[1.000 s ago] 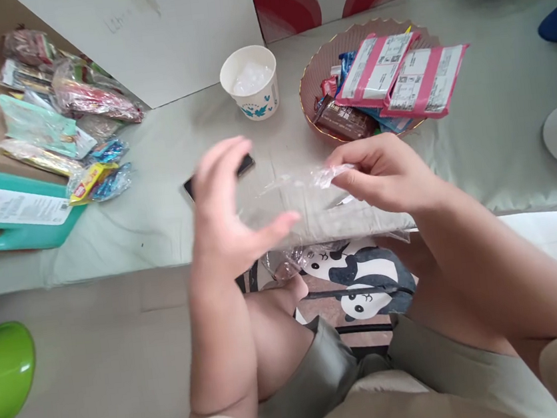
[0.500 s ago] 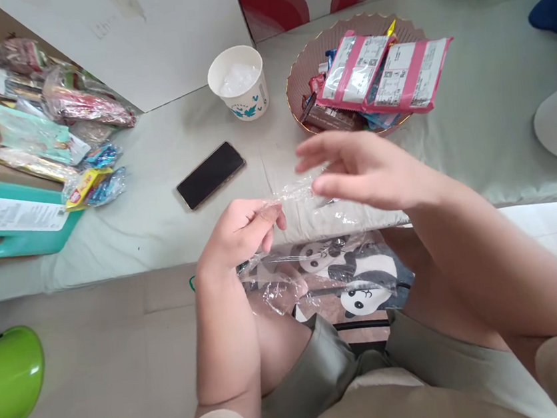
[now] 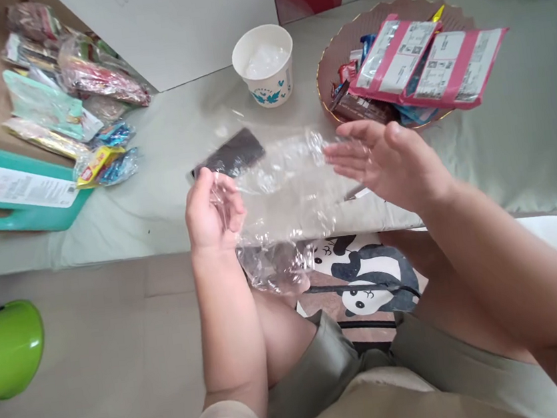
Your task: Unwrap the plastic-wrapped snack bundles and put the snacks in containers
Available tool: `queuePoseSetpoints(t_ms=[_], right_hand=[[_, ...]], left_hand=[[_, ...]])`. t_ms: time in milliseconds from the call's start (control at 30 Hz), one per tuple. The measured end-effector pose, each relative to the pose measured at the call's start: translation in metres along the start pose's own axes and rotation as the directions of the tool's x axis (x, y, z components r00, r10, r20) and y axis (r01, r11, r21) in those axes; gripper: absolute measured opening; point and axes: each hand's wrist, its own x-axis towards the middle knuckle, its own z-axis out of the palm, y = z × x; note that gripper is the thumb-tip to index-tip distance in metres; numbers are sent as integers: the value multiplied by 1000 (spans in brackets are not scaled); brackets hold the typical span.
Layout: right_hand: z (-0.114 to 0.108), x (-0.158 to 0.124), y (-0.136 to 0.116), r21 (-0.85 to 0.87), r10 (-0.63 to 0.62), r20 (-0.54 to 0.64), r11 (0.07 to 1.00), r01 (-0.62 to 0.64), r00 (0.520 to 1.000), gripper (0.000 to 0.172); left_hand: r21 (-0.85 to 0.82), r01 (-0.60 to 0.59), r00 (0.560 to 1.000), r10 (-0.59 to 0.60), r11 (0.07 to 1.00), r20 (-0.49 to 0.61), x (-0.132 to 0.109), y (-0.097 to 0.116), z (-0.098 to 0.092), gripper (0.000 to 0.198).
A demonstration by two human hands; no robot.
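- Head view, nearest first: the person's knees in khaki shorts (image 3: pixel 377 372), with a panda-print seat (image 3: pixel 371 272) showing between them.
- Just above, the clear plastic bag (image 3: pixel 281 188) hangs crumpled over the table edge between both hands, its lower end drooping toward the lap.
- Left hand (image 3: pixel 211 210) has its fingers curled in, pinching the bag's left edge.
- Right hand (image 3: pixel 394 162) is spread flat and open, fingertips at the film's right side, clamping nothing.
- Film this limp likely clings to itself. Best a firm pinch while the open hand finds a single layer and draws it gently apart, no tugging.
- Behind the film lies a dark phone (image 3: pixel 232 154), then a paper cup (image 3: pixel 265 66) and a snack dish (image 3: pixel 327 62). The bag should not sweep them.
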Motion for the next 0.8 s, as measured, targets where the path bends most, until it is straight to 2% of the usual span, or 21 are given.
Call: queuePoseSetpoints(t_ms=[100, 200, 300, 400, 467, 533, 600, 633, 700, 733, 800], right_hand=[[7, -8, 24, 92, 109, 86, 989, -117, 990, 81], [25, -12, 39, 30, 203, 105, 978, -208, 973, 88], [44, -6, 42, -29, 213, 48, 977, -212, 976, 71], [51, 4, 40, -55, 88, -51, 994, -91, 995, 46], [50, 8, 40, -121, 23, -96, 992, -35, 995, 41], [50, 7, 41, -195, 39, -89, 979, -56, 995, 44], [53, 3, 43, -207, 120, -22, 971, -122, 993, 54], [57, 1, 45, -180, 167, 22, 970, -160, 986, 62], [66, -5, 48, -78, 253, 110, 966, -246, 961, 81], [72, -8, 50, -14, 289, 159, 957, -290, 944, 88], [81, -12, 53, 98, 337, 284, 921, -376, 898, 91]], left_hand=[[-137, 25, 991, -43, 990, -127, 2, 6, 3, 75], [-157, 54, 987, -76, 986, -139, 2, 5, 3, 71], [-141, 111, 986, -127, 984, -107, 3, -2, 1, 67], [-145, 126, 982, -144, 981, -120, 7, -6, -6, 58], [-170, 125, 986, -141, 978, -90, 8, -7, -13, 53], [-217, 104, 994, -108, 971, -8, 7, -8, -18, 50], [-262, 18, 1000, -11, 965, 27, 3, -12, -21, 51], [-273, -46, 999, 49, 961, 3, 1, -15, -20, 52], [-261, -162, 984, 137, 952, -112, -5, -24, -16, 53], [-246, -184, 974, 144, 952, -173, -8, -28, -13, 54], [-245, -149, 966, 88, 958, -244, -13, -34, -6, 57]])
